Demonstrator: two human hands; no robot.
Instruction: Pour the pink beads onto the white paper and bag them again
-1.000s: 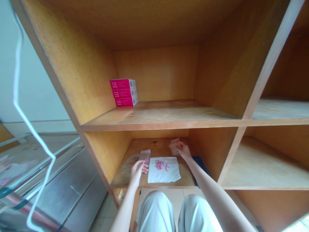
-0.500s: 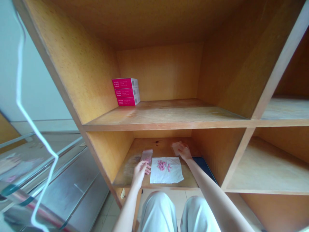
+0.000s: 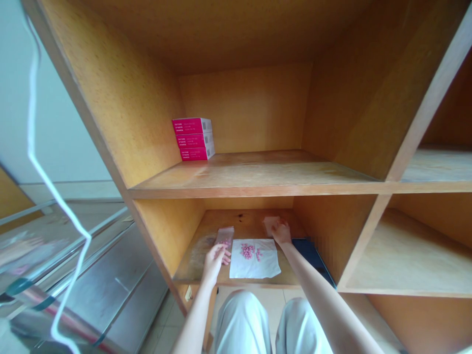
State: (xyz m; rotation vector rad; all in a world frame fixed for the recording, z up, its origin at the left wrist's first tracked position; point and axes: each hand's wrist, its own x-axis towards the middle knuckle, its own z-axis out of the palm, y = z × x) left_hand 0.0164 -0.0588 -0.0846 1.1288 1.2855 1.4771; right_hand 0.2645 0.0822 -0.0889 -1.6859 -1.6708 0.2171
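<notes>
1. Hands apart, both working on the lower shelf (image 3: 195,260). Left hand (image 3: 216,264): fingers curled, at the lower end of a clear plastic bag (image 3: 224,235) that lies on the board. Whether they pinch it or only touch it, I cannot tell.
2. Right hand (image 3: 281,232): fingers bunched, not spread, tips on a second clear plastic bag (image 3: 270,225) near the shelf's back wall. Grip again unresolved.
3. Pink beads (image 3: 248,251) lie in a loose cluster on a white paper sheet (image 3: 258,269) at the shelf's centre, between the hands. A few sit slightly apart, to the right of the cluster.
4. Progress as seen: a small pink quantity sits in the first bag, towards its lower end. Most beads remain on the sheet. No pink is visible in the second bag.
5. Nearby: three magenta cartons (image 3: 193,139) are stacked against the left wall of the upper shelf (image 3: 258,169). A dark blue flat panel (image 3: 311,254) lies right of the sheet, its far edge pixelated.
6. Unclear: the bead count in the first bag; beads versus pills; the carton print, too small to read. A white cord (image 3: 32,108) crosses the left foreground.
</notes>
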